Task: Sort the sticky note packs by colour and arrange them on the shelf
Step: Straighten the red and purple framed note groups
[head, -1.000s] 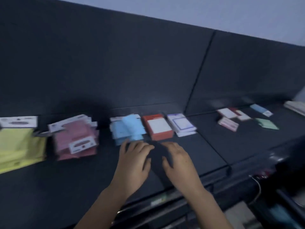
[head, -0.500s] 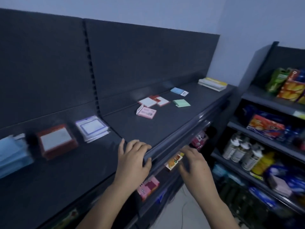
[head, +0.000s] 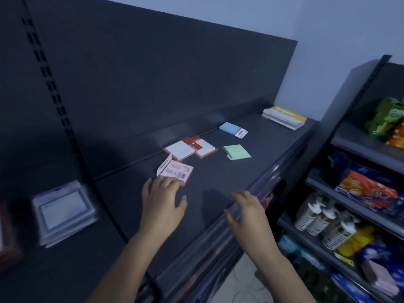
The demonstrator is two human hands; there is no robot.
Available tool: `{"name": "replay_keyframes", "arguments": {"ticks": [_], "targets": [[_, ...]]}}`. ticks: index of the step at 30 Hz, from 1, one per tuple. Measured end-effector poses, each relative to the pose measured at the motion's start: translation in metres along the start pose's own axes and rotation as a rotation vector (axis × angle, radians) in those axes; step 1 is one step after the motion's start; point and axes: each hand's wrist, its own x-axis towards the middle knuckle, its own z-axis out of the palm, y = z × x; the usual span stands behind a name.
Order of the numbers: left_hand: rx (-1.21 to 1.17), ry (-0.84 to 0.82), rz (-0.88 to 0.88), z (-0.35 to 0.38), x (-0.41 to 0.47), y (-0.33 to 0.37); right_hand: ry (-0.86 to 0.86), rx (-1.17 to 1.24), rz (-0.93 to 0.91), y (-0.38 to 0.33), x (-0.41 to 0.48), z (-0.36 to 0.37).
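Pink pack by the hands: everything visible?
The pink pack is thin, pale pink, paper-like, its printed side with a barcode facing up. A white hang tab at its left end bends upward. It lies flat on the dark shelf, apart from the other packs. The left grip has fingertips at its near edge; contact unclear.

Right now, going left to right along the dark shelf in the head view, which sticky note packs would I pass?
The purple-bordered packs → pink pack → green pack → yellow-topped stack.
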Motion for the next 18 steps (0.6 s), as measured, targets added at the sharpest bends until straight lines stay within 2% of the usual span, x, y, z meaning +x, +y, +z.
{"name": "replay_keyframes", "arguments": {"ticks": [6, 13, 18], "targets": [[0.088, -0.041, -0.107, 0.025, 0.07, -0.021, -0.016, -0.011, -0.007, 0.014, 0.07, 0.017], [0.174, -0.087, -0.191, 0.056, 0.114, -0.039, -0.074, 0.004, 0.007, 0.032, 0.127, 0.041], [0.258, -0.133, -0.28, 0.077, 0.145, -0.05, -0.168, -0.006, -0.025, 0.042, 0.176, 0.06]]}}
